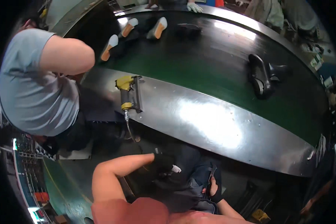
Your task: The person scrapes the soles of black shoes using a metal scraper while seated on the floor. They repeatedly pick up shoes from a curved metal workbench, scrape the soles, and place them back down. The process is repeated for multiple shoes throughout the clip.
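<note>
My left hand (pixel 164 163) is low in front of my body in a dark glove. Its fingers blend into the dark clothing, and a small white patch (pixel 176 169) shows beside it. My right hand (pixel 215 188), in a dark glove that leaves fingertips bare, is closed around a slim dark tool (pixel 211 174) with a shiny edge, held upright near my lap. The tool's exact kind is unclear. Ahead of my hands, a yellow and black pneumatic staple gun (pixel 126 92) lies on the metal ledge (pixel 164 95), its hose hanging over the near side.
Beyond the ledge runs a dark green conveyor belt (pixel 198 76). Several dark shoes with pale soles, among them one shoe (pixel 159 28), lie at its far left; black footwear (pixel 260 76) lies at right. A person in grey (pixel 41 86) is at left. A gloved hand (pixel 194 7) rests on the far rim.
</note>
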Demonstrator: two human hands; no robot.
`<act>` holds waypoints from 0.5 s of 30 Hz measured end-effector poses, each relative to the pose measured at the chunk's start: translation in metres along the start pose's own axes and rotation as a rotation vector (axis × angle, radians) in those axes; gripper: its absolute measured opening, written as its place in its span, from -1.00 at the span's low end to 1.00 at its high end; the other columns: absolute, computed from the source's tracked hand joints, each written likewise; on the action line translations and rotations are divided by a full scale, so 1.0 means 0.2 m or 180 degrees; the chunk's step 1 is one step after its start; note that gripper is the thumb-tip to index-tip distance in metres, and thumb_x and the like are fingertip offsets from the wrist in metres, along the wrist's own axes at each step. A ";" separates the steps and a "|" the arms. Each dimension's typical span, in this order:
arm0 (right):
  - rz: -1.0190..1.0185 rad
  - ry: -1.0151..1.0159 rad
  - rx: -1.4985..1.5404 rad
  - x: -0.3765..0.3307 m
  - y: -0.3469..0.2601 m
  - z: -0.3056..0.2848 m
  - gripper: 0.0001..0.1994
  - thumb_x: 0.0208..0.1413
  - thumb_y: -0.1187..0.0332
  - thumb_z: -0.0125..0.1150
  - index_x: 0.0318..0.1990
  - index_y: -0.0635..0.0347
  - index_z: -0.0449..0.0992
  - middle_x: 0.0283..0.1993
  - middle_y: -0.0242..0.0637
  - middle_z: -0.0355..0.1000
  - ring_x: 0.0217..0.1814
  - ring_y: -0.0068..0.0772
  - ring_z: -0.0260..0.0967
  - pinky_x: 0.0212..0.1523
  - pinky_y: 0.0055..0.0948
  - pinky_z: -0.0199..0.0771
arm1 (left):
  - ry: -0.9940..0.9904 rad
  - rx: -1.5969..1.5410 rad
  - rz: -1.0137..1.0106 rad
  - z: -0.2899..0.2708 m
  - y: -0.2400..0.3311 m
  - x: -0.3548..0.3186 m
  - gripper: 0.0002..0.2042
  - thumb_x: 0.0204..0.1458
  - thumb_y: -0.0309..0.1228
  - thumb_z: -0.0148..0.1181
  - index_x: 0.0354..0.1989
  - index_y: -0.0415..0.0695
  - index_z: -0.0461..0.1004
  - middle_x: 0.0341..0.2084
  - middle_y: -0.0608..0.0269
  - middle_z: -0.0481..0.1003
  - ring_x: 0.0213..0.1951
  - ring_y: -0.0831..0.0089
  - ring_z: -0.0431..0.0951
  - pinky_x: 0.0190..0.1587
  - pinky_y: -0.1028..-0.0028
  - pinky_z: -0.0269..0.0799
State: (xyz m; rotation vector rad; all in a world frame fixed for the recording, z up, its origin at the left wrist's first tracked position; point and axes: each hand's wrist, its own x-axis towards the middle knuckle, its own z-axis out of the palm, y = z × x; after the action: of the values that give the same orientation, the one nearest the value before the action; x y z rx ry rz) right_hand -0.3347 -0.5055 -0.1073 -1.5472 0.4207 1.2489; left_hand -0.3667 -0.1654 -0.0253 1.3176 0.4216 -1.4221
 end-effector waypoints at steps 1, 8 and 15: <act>-0.0089 -0.0012 -0.0033 -0.01 0.00 0.02 -0.20 0.09 -0.34 -0.29 -0.25 0.42 0.44 -0.64 -0.03 0.40 -0.64 -0.16 0.39 -0.50 -0.31 0.49 | 0.0039 0.0066 0.0073 0.01 -0.08 0.04 -0.57 0.06 0.04 0.11 -0.50 -0.13 0.45 -0.65 0.38 0.36 -0.62 0.55 0.31 -0.54 0.51 0.29; -0.0065 0.0275 0.0060 -0.02 0.01 0.05 -0.29 0.10 -0.29 -0.28 -0.17 0.35 0.33 -0.65 -0.02 0.37 -0.66 -0.15 0.37 -0.54 -0.26 0.48 | 0.0341 0.0817 0.0355 0.09 -0.03 -0.04 -0.43 0.08 0.11 0.00 -0.55 -0.26 0.46 -0.66 0.19 0.43 -0.66 0.42 0.45 -0.58 0.45 0.44; -0.0320 0.0393 -0.0022 0.06 0.08 0.02 -0.29 0.11 -0.28 -0.32 -0.19 0.38 0.30 -0.66 0.01 0.37 -0.67 -0.12 0.37 -0.55 -0.22 0.47 | 0.0570 0.1289 0.0571 0.18 -0.02 -0.04 -0.39 0.11 0.10 -0.08 -0.56 -0.33 0.46 -0.68 0.10 0.46 -0.72 0.36 0.47 -0.65 0.44 0.45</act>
State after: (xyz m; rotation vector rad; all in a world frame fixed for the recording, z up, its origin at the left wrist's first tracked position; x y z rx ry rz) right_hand -0.3438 -0.5047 -0.1242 -1.6367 0.4130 1.0825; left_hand -0.3882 -0.1899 -0.0094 1.7717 0.1273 -1.2832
